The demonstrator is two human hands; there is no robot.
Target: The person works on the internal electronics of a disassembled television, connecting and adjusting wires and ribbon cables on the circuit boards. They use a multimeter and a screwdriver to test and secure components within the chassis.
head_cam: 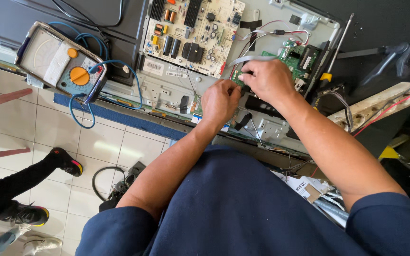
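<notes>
Both my hands work at the left edge of a small green circuit board (296, 58) on the open metal back of a flat screen (167, 87). My right hand (267, 80) presses down on the board's edge, fingers curled over a flat grey ribbon cable (247, 59). My left hand (220, 102) sits just below and left of it, fingers pinched near the same spot; what it grips is hidden. A large beige power board (193, 31) lies up and left of the hands.
An analogue multimeter (60, 59) with blue leads rests at the left. A screwdriver (335, 50) lies right of the green board, and a white power strip (380, 106) further right. Another person's legs and shoes (29, 189) stand on the tiled floor at lower left.
</notes>
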